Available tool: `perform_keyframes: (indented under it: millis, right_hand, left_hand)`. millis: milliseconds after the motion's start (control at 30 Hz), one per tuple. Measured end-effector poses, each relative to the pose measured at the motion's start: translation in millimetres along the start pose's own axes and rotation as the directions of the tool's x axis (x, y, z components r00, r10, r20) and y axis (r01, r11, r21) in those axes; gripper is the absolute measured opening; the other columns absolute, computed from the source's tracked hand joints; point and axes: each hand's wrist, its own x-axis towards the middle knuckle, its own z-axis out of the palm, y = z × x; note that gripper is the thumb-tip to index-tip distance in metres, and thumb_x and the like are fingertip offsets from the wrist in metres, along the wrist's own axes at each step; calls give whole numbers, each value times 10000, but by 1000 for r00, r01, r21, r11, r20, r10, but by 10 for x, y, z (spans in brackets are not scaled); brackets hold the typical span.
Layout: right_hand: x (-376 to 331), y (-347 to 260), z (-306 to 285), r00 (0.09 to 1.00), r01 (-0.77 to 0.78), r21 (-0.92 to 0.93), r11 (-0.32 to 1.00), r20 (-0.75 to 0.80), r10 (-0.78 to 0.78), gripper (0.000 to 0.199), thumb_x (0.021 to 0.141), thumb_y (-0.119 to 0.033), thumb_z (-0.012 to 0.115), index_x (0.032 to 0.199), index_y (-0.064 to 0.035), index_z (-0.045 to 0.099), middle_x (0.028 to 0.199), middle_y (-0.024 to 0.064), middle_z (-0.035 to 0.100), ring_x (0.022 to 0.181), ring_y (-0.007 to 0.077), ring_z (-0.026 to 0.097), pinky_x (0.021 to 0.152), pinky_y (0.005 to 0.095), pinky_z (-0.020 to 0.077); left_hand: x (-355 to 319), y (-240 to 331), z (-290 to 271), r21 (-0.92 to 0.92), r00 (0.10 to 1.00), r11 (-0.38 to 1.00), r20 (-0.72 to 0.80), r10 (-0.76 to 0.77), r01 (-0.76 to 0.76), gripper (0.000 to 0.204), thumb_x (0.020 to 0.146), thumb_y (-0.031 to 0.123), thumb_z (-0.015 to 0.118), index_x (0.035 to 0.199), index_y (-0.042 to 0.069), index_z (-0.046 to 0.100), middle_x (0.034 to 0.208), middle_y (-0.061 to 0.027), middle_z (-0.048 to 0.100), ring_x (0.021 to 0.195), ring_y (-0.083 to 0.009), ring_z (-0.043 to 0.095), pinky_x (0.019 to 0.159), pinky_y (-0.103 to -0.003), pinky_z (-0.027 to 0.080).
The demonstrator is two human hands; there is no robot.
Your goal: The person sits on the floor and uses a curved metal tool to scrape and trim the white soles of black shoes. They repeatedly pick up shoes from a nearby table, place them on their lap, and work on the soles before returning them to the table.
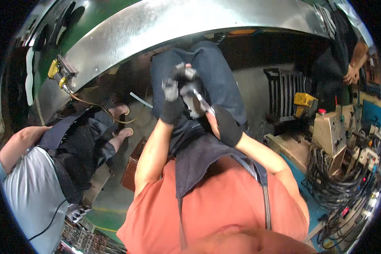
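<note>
My left hand point(173, 86), in a black glove with grey fingertips, is closed around a dark object with a light grey face point(193, 105). Motion blurs this object, so its kind is unclear. It is held above my lap, between the thighs of my dark trousers point(218, 63). On its near right side, my right hand point(225, 126) wears a black glove with bare fingers and thumb. The right fingers are bent at the object's edge, by a thin, shiny, pale piece point(202, 100). Blur hides whether that piece is a separate tool.
A curved metal bench point(156, 25) spans the far side, with a yellow hand tool point(58, 75) and its hose at the left end. Co-workers sit at left point(34, 182) and far right point(352, 74). To the right are a black slatted stool point(285, 95), machine boxes point(328, 131) and bundled cables point(326, 182).
</note>
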Motion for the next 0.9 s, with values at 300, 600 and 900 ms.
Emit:
perform_keyframes:
  millis: [300, 600, 900]
  right_hand:
    - [-572, 467, -121, 836, 522, -146, 840, 285, -470, 333, 675, -302, 706, 766, -15, 564, 959, 162, 592, 849, 322, 591, 712, 395, 506]
    - [-602, 770, -94, 837, 524, -64, 850, 223, -499, 441, 827, -436, 555, 821, 3, 523, 979, 182, 577, 873, 384, 592, 777, 467, 501]
    - [196, -252, -415, 947, -311, 54, 949, 106, 304, 373, 961, -355, 405, 909, -18, 556, 739, 101, 552, 680, 221, 556, 634, 363, 458]
  left_hand:
    - [-1094, 325, 248, -205, 923, 969, -329, -199, 136, 344, 937, 247, 442, 1184, 13, 489, 1207, -138, 544, 1122, -247, 519, 1011, -358, 353]
    - [-1030, -23, 45, 136, 978, 988, -202, -49, 78, 378, 957, 294, 403, 1228, 46, 497, 1266, -129, 509, 1204, -233, 470, 1039, -352, 339]
    - [-390, -672, -528, 496, 977, 842, -128, -172, 213, 473, 936, 390, 424, 1234, 24, 448, 1035, -154, 607, 964, -265, 599, 851, -368, 476]
